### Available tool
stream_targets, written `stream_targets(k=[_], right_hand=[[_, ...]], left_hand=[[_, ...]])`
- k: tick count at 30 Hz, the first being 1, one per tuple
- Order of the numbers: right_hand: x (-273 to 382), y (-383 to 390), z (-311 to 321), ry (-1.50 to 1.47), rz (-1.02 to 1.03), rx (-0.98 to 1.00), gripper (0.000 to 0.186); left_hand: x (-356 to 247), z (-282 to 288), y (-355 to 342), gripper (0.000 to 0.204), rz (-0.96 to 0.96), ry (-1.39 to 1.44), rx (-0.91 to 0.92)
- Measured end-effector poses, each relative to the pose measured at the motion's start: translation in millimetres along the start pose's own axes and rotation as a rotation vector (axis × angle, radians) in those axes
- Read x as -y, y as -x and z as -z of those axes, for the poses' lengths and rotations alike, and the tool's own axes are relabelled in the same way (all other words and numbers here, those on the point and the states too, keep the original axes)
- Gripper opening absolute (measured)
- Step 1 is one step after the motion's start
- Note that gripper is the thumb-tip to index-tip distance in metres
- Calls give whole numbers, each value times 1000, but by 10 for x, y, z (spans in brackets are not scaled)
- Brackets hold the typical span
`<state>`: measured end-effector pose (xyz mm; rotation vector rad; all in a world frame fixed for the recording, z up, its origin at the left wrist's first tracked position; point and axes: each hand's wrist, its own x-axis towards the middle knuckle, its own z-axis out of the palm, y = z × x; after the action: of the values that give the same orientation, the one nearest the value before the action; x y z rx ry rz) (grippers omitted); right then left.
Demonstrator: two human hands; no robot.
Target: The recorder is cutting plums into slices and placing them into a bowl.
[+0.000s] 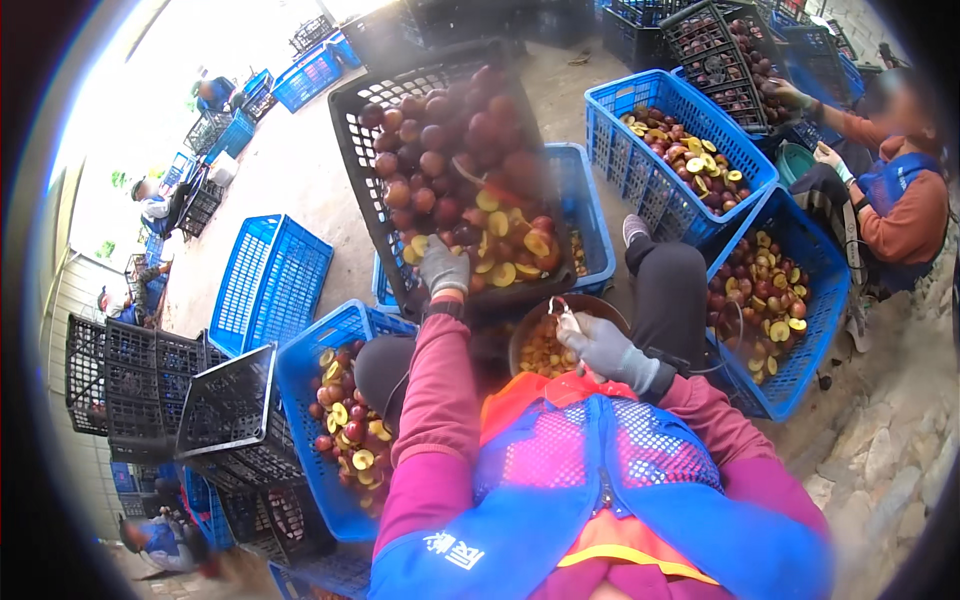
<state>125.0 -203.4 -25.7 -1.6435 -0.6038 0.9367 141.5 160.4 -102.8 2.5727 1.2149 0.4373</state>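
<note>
A black slatted crate [352, 150] full of whole dark red plums [433, 137] and yellow-fleshed halves leans in front of me. At its near edge my left hand [444, 270], in a grey glove, reaches in among the fruit. Its fingertips lie against the plums, and I cannot tell whether they grip one. My right hand [610, 352], also gloved, is closed around a small pale tool with a curved tip [562, 306]. Below that hand sits a round bowl [516, 345] of yellowish fruit pieces, partly covered by the hand.
Under the black crate stands a blue crate [590, 215]. Blue crates of cut plums flank my knees, one left [300, 375] and one right [835, 290]; another [600, 125] is farther right. An empty blue crate [270, 285] lies left. A co-worker [905, 200] sits at the right.
</note>
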Motion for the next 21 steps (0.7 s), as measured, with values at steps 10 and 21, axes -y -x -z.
stream_targets(k=[10,21], right_hand=[[658,-504,-332,587,338,-203,37],[786,-350,-475,775,294,-164,41]], left_hand=[[-398,1183,944,25,53,1630,604],[-512,1090,1441,52,-207,1275,409]])
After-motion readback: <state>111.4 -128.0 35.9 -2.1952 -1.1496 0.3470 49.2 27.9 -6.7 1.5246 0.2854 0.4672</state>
